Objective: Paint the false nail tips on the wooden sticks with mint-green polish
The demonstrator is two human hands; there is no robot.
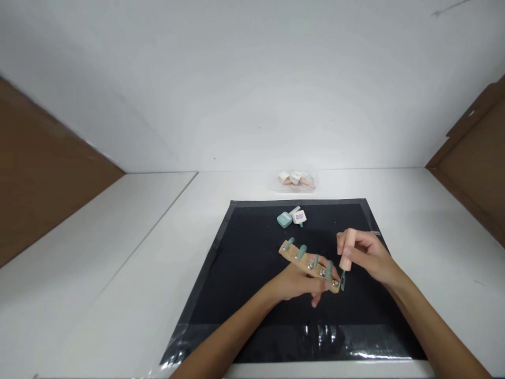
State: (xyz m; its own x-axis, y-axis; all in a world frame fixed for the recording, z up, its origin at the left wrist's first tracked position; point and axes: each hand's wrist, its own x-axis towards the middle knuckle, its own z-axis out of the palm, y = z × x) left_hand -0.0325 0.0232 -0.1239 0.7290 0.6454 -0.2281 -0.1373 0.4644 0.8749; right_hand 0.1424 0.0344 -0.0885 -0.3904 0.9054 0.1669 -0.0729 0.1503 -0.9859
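My left hand (302, 281) grips a wooden strip (294, 255) that carries several teal false nails and small metal studs. It holds the strip tilted above a black mat (244, 273). My right hand (366, 255) pinches a peach nail-polish brush cap (347, 252), upright, with the brush tip touching the teal nail (342, 281) at the strip's near right end. A teal polish bottle (284, 219) and a white bottle (299, 216) stand on the mat's far side, beyond both hands.
The mat lies on a white table (426, 221) against a white wall. A clear bag with small pale bottles (295, 179) rests by the wall. Brown panels stand at far left (43, 179) and far right (477, 158).
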